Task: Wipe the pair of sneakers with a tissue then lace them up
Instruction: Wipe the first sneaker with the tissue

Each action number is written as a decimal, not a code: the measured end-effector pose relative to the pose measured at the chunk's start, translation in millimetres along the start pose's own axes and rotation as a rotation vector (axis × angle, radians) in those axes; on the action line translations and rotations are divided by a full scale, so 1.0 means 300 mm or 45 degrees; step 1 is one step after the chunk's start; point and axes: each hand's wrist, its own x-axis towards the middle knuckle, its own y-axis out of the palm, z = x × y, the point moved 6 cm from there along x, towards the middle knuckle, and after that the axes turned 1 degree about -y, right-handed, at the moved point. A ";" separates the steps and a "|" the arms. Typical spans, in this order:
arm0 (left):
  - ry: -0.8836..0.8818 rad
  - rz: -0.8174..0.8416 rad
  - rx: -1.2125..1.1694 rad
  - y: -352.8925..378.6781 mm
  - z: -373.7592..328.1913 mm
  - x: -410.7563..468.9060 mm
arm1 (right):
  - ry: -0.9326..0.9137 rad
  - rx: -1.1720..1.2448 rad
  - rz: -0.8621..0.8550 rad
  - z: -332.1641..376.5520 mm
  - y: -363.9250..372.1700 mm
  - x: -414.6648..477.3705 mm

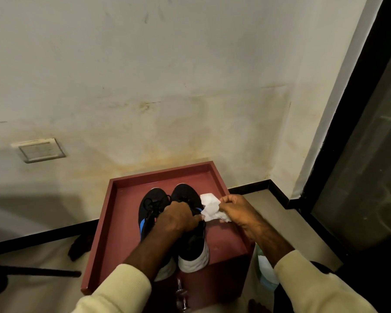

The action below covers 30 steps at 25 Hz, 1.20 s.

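Two black sneakers with white soles and blue side marks stand side by side, toes toward the wall, on a dark red stand (120,224) with a raised rim. My left hand (178,218) grips the right sneaker (193,242) at its laces and tongue. The left sneaker (150,201) has loose black laces on top. My right hand (237,211) pinches a crumpled white tissue (210,207) just right of the right sneaker's forefoot, touching or nearly touching its side.
A stained cream wall rises behind the stand, with a switch plate (40,150) at left. A dark-framed glass door (359,177) is at right. A black metal bar (38,272) lies on the floor at left; a bag-like object (265,269) sits right of the stand.
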 end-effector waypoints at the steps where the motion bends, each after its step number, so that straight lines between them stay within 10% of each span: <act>1: -0.010 0.028 0.022 0.007 -0.012 0.012 | 0.022 0.038 -0.019 -0.003 -0.003 0.002; 14: 0.037 0.103 -0.132 0.113 -0.031 -0.018 | -0.010 0.216 0.045 -0.013 -0.005 0.026; 30: 0.199 -0.147 -1.537 0.026 0.156 0.018 | -0.836 -0.320 0.059 0.155 0.109 -0.109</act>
